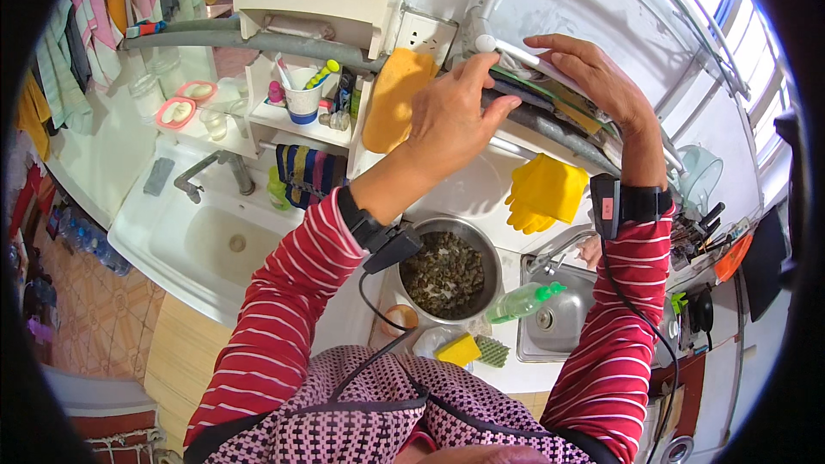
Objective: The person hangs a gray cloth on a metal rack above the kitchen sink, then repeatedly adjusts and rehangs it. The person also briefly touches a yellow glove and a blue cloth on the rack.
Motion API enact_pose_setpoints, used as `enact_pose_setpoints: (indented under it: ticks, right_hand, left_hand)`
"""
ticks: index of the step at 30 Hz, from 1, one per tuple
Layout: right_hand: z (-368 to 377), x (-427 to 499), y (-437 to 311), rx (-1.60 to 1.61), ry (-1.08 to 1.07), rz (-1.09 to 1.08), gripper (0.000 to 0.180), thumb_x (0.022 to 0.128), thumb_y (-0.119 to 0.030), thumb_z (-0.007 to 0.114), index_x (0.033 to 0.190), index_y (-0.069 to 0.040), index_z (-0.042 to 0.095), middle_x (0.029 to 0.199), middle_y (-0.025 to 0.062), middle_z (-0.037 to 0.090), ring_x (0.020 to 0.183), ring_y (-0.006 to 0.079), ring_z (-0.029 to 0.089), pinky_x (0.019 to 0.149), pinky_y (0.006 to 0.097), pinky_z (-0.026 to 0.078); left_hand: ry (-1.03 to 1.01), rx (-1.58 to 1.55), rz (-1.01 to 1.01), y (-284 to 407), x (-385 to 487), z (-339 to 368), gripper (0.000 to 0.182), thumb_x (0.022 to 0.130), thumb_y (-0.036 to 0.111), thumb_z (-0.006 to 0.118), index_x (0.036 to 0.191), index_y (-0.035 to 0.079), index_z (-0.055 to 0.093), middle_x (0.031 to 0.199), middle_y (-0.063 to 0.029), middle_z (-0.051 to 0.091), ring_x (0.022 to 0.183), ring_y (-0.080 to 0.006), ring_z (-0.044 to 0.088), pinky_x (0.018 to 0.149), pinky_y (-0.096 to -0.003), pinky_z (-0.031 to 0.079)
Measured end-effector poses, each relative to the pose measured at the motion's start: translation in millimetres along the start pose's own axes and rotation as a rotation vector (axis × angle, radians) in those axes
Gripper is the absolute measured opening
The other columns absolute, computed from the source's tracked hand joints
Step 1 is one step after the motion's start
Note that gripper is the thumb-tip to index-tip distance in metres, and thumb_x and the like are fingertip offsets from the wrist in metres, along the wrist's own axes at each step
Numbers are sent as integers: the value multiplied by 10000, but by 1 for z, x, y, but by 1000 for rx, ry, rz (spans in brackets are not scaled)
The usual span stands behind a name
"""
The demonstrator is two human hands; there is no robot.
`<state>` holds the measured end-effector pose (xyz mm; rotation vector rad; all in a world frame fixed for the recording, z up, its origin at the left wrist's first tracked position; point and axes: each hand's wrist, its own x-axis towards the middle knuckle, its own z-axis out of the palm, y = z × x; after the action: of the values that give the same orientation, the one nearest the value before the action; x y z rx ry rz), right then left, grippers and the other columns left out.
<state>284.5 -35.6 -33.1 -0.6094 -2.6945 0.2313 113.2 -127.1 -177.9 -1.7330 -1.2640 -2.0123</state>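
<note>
Both hands are raised at a glass wall shelf (567, 95) with a white rail. My left hand (454, 109) is at the shelf's left end, its fingers bent near folded dark cloths (519, 91); whether it grips anything cannot be told. My right hand (593, 74) reaches over the white rail, fingers spread, with nothing visible in it. Yellow rubber gloves (548, 193) hang below the shelf. An orange cloth (399, 100) hangs left of it. Lower down, a metal pot (496, 264) holds a dark, leafy-looking mass (445, 274).
A steel sink (554, 325) with a faucet lies at the right, a white washbasin (206, 232) at the left. A green bottle (515, 303), yellow sponge (459, 349) and green scouring pad (493, 351) are near the pot. A cup with toothbrushes (303, 100) stands on a small shelf.
</note>
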Motion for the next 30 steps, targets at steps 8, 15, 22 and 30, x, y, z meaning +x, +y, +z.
enact_pose_setpoints:
  ticks: [8, 15, 22, 30]
  right_hand:
    - [18, -10, -4, 336, 156, 0, 441, 977, -132, 502, 1406, -91, 593, 1219, 147, 699, 1137, 217, 654, 1014, 314, 483]
    - [-12, 11, 17, 218, -138, 134, 376, 964, -54, 501, 1305, -36, 658, 1168, 84, 708, 1045, 151, 658, 976, 267, 510]
    - [-24, 29, 26, 232, -304, 162, 323, 954, -52, 594, 1256, -65, 708, 1063, 42, 738, 910, 111, 681, 877, 240, 563]
    - [-10, 37, 31, 12, -239, 138, 166, 969, -95, 605, 1088, -37, 705, 907, 12, 703, 791, 80, 606, 751, 239, 513]
  left_hand:
    - [54, 125, 49, 0, 6, 13, 266, 840, 181, 777, 985, 51, 595, 809, -96, 683, 745, -349, 675, 627, -459, 493]
    - [21, -284, -272, -23, -4, -10, 176, 892, 139, 704, 906, -4, 602, 696, -90, 626, 624, -194, 589, 595, -357, 465]
    - [122, -303, -245, -54, 28, -18, 193, 870, 139, 724, 917, -17, 620, 727, -118, 668, 642, -215, 609, 627, -344, 492]
    - [3, -154, -112, -67, 41, -19, 83, 928, 34, 638, 1001, -4, 644, 765, -3, 613, 690, -56, 520, 608, -241, 436]
